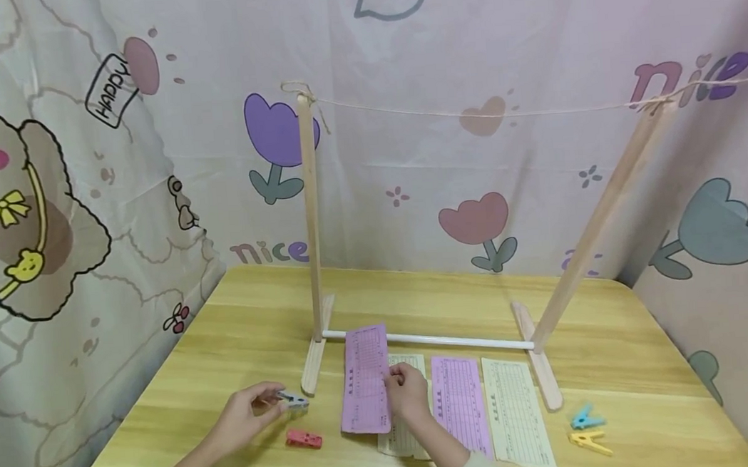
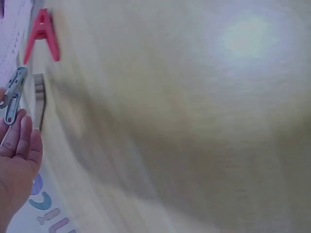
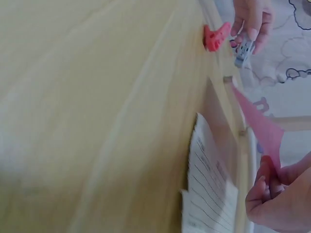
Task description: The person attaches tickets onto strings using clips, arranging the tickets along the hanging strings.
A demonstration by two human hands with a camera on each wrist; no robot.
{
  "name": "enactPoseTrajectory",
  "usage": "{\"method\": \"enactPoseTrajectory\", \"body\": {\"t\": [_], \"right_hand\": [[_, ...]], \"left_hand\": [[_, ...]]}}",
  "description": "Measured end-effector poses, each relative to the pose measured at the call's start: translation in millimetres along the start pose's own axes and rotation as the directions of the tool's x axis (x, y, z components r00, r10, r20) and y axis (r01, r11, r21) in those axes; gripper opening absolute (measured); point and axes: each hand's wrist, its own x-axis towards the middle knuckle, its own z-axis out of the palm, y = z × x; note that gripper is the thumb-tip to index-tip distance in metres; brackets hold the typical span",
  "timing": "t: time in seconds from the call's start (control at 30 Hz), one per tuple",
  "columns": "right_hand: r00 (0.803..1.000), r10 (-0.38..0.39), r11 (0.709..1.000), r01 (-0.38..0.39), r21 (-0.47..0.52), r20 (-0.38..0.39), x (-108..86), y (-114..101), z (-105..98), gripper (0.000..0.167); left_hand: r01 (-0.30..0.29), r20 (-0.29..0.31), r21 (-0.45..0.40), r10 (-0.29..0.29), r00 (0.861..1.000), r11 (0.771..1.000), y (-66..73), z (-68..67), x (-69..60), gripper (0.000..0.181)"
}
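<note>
Between thumb and fingers, my left hand (image 1: 250, 411) pinches a grey clothespin (image 1: 293, 401) above the table's left part. My right hand (image 1: 409, 390) pinches the right edge of a purple printed paper slip (image 1: 365, 380), which is lifted off the table. Partly behind that slip and hand lies a pale yellow-green slip (image 1: 404, 432). Farther right, another purple slip (image 1: 459, 403) and another pale slip (image 1: 519, 414) lie side by side. A red clothespin (image 1: 304, 439) rests near the left hand, seen in the left wrist view as a red clothespin (image 2: 43, 36) just beyond the fingers.
A wooden stand rises behind the slips, with a left post (image 1: 311, 216), a right post (image 1: 601, 227) and a white bottom bar (image 1: 458, 340). A thin string (image 1: 470, 116) joins the post tops. A blue clothespin (image 1: 587, 417) and a yellow clothespin (image 1: 591, 441) lie at right.
</note>
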Motion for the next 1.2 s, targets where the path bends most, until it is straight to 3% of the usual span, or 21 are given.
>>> {"method": "enactPoseTrajectory", "body": {"t": [0.13,0.23,0.4,0.53,0.67,0.8,1.07,1.2], "right_hand": [[0.999,-0.032,0.999,0.031,0.016,0.035,3.5,-0.1,-12.0,0.012],[0.998,-0.039,0.998,0.035,0.059,0.056,7.1,-5.4,-21.1,0.014],[0.996,-0.065,0.987,0.056,0.152,0.055,16.2,-23.9,-35.0,0.015],[0.995,-0.094,0.973,0.082,0.217,0.045,21.7,-41.4,-44.0,0.017],[0.995,-0.098,0.953,0.084,0.290,0.035,26.9,-59.4,-49.8,0.019],[0.993,-0.114,0.931,0.095,0.353,0.035,30.8,-75.5,-52.1,0.019],[0.985,-0.170,0.908,0.158,0.387,-0.004,39.5,-99.1,-56.5,0.019],[0.978,-0.204,0.903,0.202,0.378,-0.034,48.4,-107.7,-59.3,0.018]], "left_hand": [[0.018,-0.002,-0.005,-0.018,1.000,1.000,8.5,-2.2,4.0,0.037],[0.030,-0.037,0.014,-0.030,0.999,0.999,15.5,-4.3,9.0,0.036],[-0.069,-0.124,0.065,0.077,0.989,0.996,31.0,-13.7,26.2,0.029],[-0.149,-0.151,0.082,0.160,0.976,0.985,50.0,-27.6,41.3,0.026],[-0.171,-0.160,0.091,0.184,0.970,0.981,71.4,-42.8,54.7,0.030],[-0.153,-0.175,0.125,0.174,0.969,0.980,89.4,-56.5,63.1,0.035],[-0.138,-0.165,0.149,0.162,0.973,0.979,117.5,-76.1,76.9,0.033],[-0.205,-0.162,0.184,0.236,0.958,0.961,132.4,-83.2,88.1,0.031]]}}
